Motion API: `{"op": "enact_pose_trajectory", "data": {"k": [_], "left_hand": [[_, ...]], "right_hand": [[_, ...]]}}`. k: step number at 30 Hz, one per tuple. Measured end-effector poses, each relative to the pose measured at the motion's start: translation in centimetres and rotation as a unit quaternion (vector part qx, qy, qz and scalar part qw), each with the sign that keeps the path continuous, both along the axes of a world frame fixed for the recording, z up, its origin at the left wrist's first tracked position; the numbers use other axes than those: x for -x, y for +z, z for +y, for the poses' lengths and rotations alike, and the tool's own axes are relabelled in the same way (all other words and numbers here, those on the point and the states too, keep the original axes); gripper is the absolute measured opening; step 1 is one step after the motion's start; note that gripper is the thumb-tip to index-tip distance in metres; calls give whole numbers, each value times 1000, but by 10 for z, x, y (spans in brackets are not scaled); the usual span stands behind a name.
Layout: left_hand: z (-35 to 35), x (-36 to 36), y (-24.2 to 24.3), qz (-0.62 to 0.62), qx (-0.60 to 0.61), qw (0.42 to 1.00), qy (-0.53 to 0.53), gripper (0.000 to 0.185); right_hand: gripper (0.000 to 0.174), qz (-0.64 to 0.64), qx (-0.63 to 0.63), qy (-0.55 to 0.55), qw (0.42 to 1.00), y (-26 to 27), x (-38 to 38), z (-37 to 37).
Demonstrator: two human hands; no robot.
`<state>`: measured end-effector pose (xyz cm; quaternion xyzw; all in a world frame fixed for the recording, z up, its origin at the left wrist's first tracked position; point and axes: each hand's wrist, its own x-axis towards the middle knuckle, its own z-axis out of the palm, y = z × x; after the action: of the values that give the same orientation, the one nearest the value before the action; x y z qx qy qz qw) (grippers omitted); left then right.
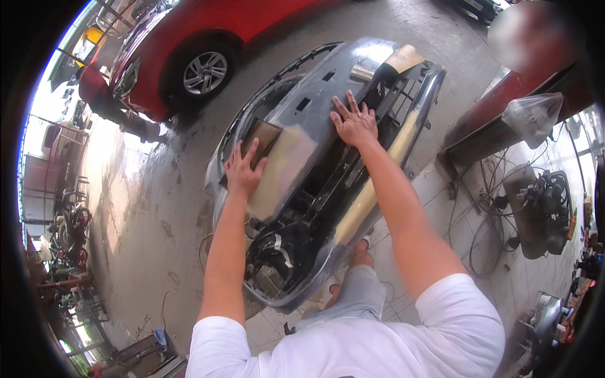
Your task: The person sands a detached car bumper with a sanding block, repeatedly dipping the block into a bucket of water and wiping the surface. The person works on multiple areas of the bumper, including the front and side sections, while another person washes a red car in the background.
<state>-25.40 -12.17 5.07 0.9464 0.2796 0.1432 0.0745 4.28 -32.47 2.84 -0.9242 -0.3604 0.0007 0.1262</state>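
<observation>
A grey car bumper cover [326,85] with patches of yellowish body filler [283,165] lies in front of me. My left hand [245,169] rests over a brown piece of sandpaper [263,140], at the edge of the large filler patch. Whether a block sits under that paper is hidden. With fingers spread, my right hand [355,122] leans flat on the bumper beside its grille opening and holds nothing. A second filler strip [359,212] runs along the bumper's near right edge. Toward the far end lie a tan sheet [404,58] and a small pale block [363,71].
A red car [203,28] stands beyond, and a person [101,94] bends at its front. To the right are a red post [491,108] with a plastic bag [534,115], an air compressor [534,208] and loose hoses [487,227]. Motorcycle parts [71,217] line the left.
</observation>
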Motion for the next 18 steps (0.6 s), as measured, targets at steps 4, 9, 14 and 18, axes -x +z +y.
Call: {"op": "enact_pose_trajectory", "data": {"k": [4,9,14,18], "left_hand": [[-46,33,-15,-5,-12,1000,-11,68],[-73,96,-28,18,13,993,-116,73],[25,36,-11,14,26,1000,-7,63],[-41,62,-30,-21,1,999,-24,66]], "right_hand": [[61,17,24,-6,1000,-4,-10,-18],[61,16,37,-19,999,-6,-13,-21],[60,11,29,-10,999,0,2,4],[59,-19,35,-35,999,-8,-16,-18]]}}
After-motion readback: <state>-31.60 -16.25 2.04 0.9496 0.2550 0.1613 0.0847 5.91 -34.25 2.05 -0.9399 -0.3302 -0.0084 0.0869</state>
